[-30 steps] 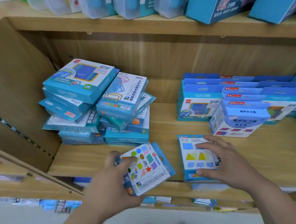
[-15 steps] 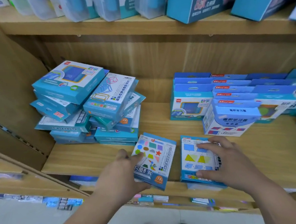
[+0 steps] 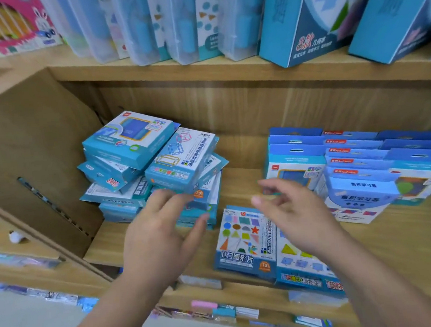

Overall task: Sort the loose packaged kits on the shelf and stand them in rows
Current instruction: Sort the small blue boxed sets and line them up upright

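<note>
While the shapes kit (image 3: 243, 240) lies flat on the shelf (image 3: 408, 239), left hand (image 3: 158, 238) and right hand (image 3: 294, 219) are held spread, empty.

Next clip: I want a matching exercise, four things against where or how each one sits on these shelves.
Things
1. shapes kit
2. loose pile
3. standing kits
4. pink box

Places
A. highest up, far left
B. upright in rows, right side of the shelf
C. lying flat at the shelf's front edge
D. jumbled heap, left side of the shelf

Pairs: 1-C, 2-D, 3-B, 4-A
</note>
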A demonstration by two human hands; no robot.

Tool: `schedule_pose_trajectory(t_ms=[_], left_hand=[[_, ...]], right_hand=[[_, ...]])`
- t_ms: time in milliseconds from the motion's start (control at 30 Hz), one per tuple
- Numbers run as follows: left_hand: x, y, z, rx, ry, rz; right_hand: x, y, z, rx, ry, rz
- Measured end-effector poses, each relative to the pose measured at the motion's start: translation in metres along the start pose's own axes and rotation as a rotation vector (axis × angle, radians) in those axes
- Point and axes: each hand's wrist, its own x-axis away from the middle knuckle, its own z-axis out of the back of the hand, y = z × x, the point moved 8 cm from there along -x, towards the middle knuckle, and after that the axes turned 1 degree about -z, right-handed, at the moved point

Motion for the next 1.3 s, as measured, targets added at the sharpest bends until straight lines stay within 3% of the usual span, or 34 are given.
schedule_pose_trajectory(t_ms=[100, 200, 433, 867, 1033, 1167, 1233, 1300], left_hand=[[-0.021, -0.022, 0.018, -0.097, 0.097, 0.005], [-0.034, -0.040, 0.022, -0.227, 0.136, -0.043], [-0.046, -0.073, 0.003, -0.277, -0.107, 0.052], [-0.046, -0.087, 0.009, -0.229, -0.117, 0.041], [-0.042, -0.076, 0.017, -0.252, -0.018, 0.005], [-0.034, -0.047, 0.024, -0.101, 0.120, -0.152], [-0.031, -0.031, 0.012, 0.014, 0.026, -0.205], [-0.025, -0.018, -0.012, 0.074, -0.170, -0.217]], right_hand=[[-0.033, -0.027, -0.028, -0.375, -0.032, -0.137], [-0.055, -0.039, -0.056, -0.539, -0.043, -0.259], [-0.075, -0.059, -0.081, -0.660, 0.025, -0.390], [-0.080, -0.040, -0.069, -0.864, 0.156, -0.335], [-0.072, -0.023, -0.046, -0.950, 0.175, -0.371], [-0.062, -0.008, -0.033, -0.982, 0.141, -0.407], [-0.055, -0.002, -0.033, -0.975, 0.092, -0.420], [-0.049, 0.003, -0.035, -0.985, 0.065, -0.427]])
